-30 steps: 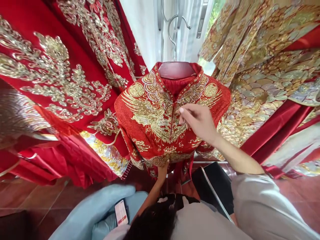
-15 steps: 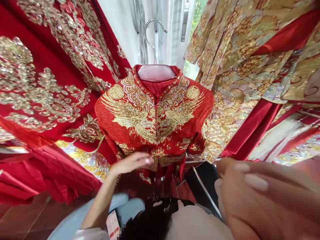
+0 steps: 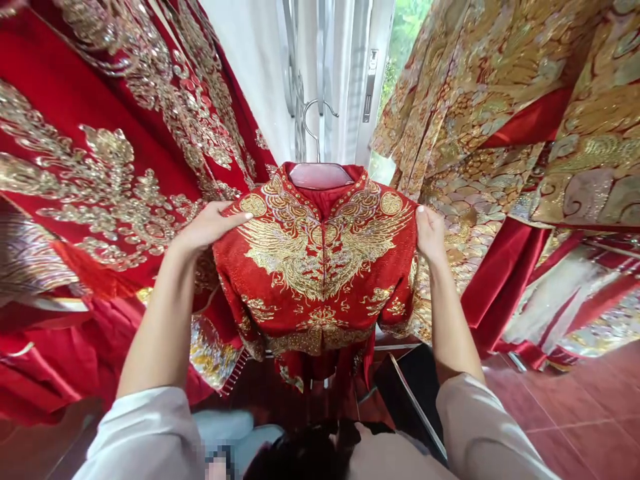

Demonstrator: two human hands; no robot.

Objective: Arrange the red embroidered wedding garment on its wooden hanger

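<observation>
A red jacket (image 3: 320, 267) with gold embroidery hangs on a pink hanger (image 3: 320, 175) with a metal hook, straight ahead. My left hand (image 3: 210, 223) rests on its left shoulder, fingers laid over the cloth and thumb under it. On the opposite shoulder, my right hand (image 3: 430, 230) grips the edge of the fabric, fingers curled round it. Both arms are raised, in light grey sleeves.
Red robes with gold embroidery (image 3: 100, 173) hang close on the left, gold-scaled robes (image 3: 500, 133) close on the right. A white window frame (image 3: 345, 80) stands behind the hanger. A dark flat object (image 3: 415, 393) and a red tiled floor (image 3: 575, 413) lie below.
My right hand left the jacket's chest, swung near the camera, then went to the right shoulder. My left hand rose from the hem to the left shoulder.
</observation>
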